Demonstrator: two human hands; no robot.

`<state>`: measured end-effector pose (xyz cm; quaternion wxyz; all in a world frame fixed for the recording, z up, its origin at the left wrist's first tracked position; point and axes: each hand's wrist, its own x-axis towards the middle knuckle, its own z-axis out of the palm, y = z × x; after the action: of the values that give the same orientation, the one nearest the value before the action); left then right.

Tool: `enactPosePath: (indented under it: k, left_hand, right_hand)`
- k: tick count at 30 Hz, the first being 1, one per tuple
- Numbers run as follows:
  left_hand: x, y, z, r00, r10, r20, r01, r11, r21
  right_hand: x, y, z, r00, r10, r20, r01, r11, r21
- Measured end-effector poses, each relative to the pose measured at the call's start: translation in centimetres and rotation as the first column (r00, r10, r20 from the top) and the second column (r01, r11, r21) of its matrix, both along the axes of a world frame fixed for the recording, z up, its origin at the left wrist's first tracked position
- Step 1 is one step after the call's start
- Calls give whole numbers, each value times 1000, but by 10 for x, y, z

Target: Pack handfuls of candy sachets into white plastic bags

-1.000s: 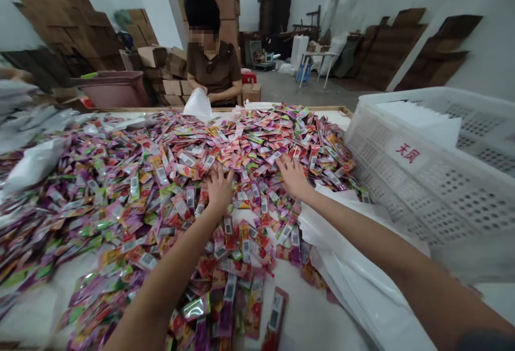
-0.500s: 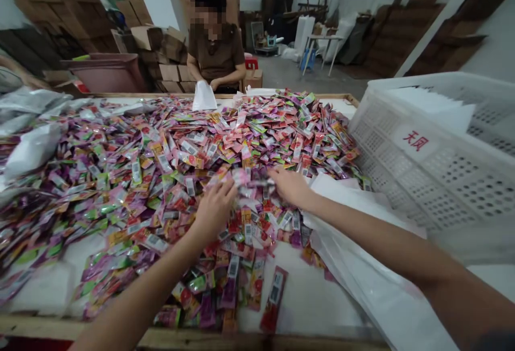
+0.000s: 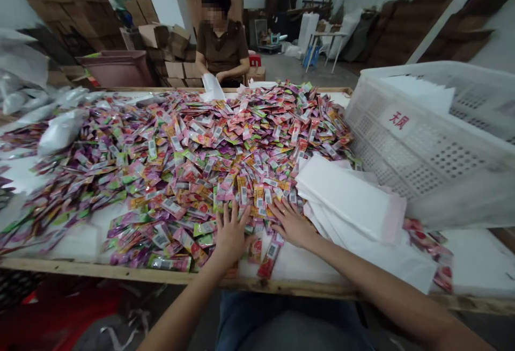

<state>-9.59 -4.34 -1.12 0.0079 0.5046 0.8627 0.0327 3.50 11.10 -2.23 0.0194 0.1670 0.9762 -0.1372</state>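
A wide heap of small printed sachets [image 3: 193, 174] in pink, purple, green and orange covers the table. My left hand [image 3: 232, 235] lies over the near edge of the heap, fingers spread and touching the sachets. Close beside it on the right, my right hand [image 3: 293, 223] rests with its fingers stretched out on the sachets. Neither hand grips anything that I can see. Just right of my right hand is a stack of white plastic bags [image 3: 350, 195]. One red sachet [image 3: 269, 260] lies at the near edge, between my wrists.
A white perforated crate [image 3: 422, 163] holding white bags stands at the right. Filled white bags [image 3: 60, 131] lie at the left. Across the table a person [image 3: 221, 45] holds a white bag [image 3: 212, 88]. The table's wooden edge [image 3: 281, 285] runs in front of me.
Both hands have drawn back toward me and flattened out with spread fingers. The camera view has shifted, showing more of the near table edge. The white bags beside my right arm are more visible.
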Motion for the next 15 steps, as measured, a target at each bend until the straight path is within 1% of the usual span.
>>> enactPosePath:
  k: [1, 3, 5, 7, 9, 10, 11, 13, 15]
  left_hand:
    - [3, -5, -3, 1000, -20, 6, 20, 1000, 0]
    - [3, -17, -1, 996, -71, 44, 71, 997, 13]
    - [-4, -25, 10, 993, -92, 79, 86, 993, 76]
    - [-16, -23, 27, 991, -77, 108, 55, 980, 191]
    - [-31, -11, 43, 987, -36, 154, -10, 958, 288]
    - [-38, 0, 50, 983, -1, 184, -56, 952, 301]
    - [-45, 12, 55, 976, 48, 214, -109, 953, 283]
    - [-56, 40, 60, 953, 188, 238, -230, 959, 166]
    - [-63, 65, 57, 932, 299, 203, -310, 950, 24]
  right_hand:
    - [7, 0, -2, 1000, 3, -27, -3, 1000, -17]
    - [21, 5, 4, 990, 5, -139, -14, 998, -64]
    - [32, 15, 18, 964, -38, -265, 6, 993, -120]
    - [35, 27, 33, 934, -117, -337, 70, 986, -149]
    - [26, 39, 45, 929, -163, -331, 128, 984, -126]
    - [16, 44, 50, 937, -159, -311, 135, 986, -99]
    - [3, 49, 54, 949, -143, -279, 129, 989, -69]
    - [-29, 55, 59, 979, -120, -166, 121, 993, -5]
    - [-61, 57, 60, 988, -156, -13, 157, 986, 59]
